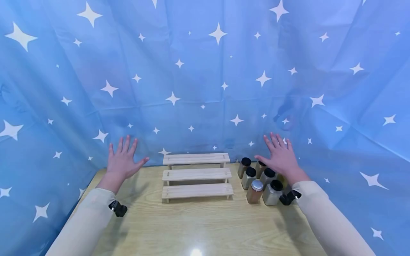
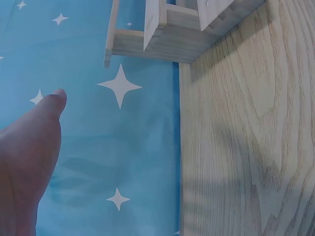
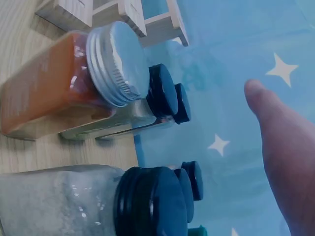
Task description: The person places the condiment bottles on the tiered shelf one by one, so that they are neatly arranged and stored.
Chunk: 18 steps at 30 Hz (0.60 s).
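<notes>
A blue curtain (image 1: 205, 78) with white stars hangs behind the far edge of my wood-grained bench (image 1: 179, 227). At the left, I hold my left hand (image 1: 122, 164) above the bench's far left corner, fingers spread wide and carrying nothing. Well apart to its right, a pale wooden three-step rack (image 1: 196, 174) stands near the far edge, its long axis running left to right along that edge.

Further right, toward the far right corner, jars stand upright in a close cluster — a silver-capped jar (image 1: 254, 195) of orange-brown stuff at the near side, a black-capped jar (image 1: 271, 197) with pale contents just beside it, and dark-capped jars (image 1: 248, 182) behind, some partly covered, so I cannot count them surely.

My right hand (image 1: 282, 160) is the nearer one, above the cluster's right side, fingers wide and bare. The relation that counts, I judge: the jars lie below those fingers and partly to their left, long axes vertical — my thumb shows apart from the caps.
</notes>
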Each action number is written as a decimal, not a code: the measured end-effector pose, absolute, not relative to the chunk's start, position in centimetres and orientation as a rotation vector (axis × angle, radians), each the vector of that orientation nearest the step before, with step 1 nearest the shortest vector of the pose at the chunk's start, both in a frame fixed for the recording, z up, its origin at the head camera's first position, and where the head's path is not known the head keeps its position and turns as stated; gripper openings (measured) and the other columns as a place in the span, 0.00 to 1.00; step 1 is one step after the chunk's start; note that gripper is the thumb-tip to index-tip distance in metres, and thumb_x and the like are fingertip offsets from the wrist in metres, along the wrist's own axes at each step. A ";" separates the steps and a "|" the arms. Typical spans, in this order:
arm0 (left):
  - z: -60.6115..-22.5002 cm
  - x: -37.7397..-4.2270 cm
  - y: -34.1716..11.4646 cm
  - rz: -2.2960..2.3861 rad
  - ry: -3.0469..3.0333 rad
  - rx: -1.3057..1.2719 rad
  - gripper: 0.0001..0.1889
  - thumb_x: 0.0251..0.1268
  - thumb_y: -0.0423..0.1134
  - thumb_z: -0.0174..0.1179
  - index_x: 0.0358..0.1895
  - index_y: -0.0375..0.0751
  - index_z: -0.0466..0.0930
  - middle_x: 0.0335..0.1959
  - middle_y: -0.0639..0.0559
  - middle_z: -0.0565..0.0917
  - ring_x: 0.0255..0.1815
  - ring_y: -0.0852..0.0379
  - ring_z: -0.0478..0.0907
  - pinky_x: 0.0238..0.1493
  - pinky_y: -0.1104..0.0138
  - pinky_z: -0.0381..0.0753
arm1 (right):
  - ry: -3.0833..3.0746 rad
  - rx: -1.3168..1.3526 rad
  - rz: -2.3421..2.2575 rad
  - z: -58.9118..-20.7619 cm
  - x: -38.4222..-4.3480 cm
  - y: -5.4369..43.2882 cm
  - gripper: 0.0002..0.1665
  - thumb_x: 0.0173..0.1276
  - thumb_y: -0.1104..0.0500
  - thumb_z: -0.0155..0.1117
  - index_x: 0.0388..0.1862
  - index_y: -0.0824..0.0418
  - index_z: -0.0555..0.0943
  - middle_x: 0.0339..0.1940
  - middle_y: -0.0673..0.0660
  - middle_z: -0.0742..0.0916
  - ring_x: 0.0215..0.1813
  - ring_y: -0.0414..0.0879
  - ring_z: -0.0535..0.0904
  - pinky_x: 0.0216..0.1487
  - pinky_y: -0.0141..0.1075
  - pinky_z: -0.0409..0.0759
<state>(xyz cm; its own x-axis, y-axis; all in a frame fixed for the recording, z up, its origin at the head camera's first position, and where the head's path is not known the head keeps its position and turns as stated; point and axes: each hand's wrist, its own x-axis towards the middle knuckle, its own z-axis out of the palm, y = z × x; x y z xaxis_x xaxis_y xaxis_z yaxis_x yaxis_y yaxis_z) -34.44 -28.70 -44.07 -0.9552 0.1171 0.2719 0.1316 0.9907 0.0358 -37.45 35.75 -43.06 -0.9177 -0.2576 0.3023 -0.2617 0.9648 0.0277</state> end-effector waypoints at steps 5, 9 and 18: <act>-43.8 -33.7 -28.5 -0.085 -2.848 -0.202 0.54 0.80 0.76 0.49 0.91 0.39 0.49 0.91 0.31 0.41 0.91 0.27 0.36 0.85 0.27 0.31 | -2.778 0.407 0.045 -43.0 -36.7 35.4 0.64 0.77 0.19 0.55 0.94 0.57 0.51 0.93 0.68 0.52 0.92 0.68 0.43 0.88 0.68 0.31; -43.9 -33.1 -28.7 -0.083 -2.837 -0.213 0.55 0.79 0.77 0.48 0.91 0.38 0.49 0.91 0.30 0.42 0.90 0.27 0.38 0.84 0.26 0.32 | -2.748 0.451 0.094 -43.0 -35.9 35.0 0.64 0.77 0.21 0.58 0.94 0.54 0.50 0.93 0.66 0.51 0.92 0.66 0.42 0.89 0.67 0.35; -44.7 -31.9 -28.3 -0.116 -2.807 -0.231 0.55 0.79 0.78 0.49 0.91 0.39 0.50 0.91 0.29 0.46 0.90 0.26 0.42 0.84 0.25 0.34 | -2.707 0.469 0.090 -43.7 -34.0 34.8 0.60 0.77 0.26 0.65 0.93 0.57 0.56 0.91 0.69 0.58 0.90 0.70 0.50 0.85 0.71 0.51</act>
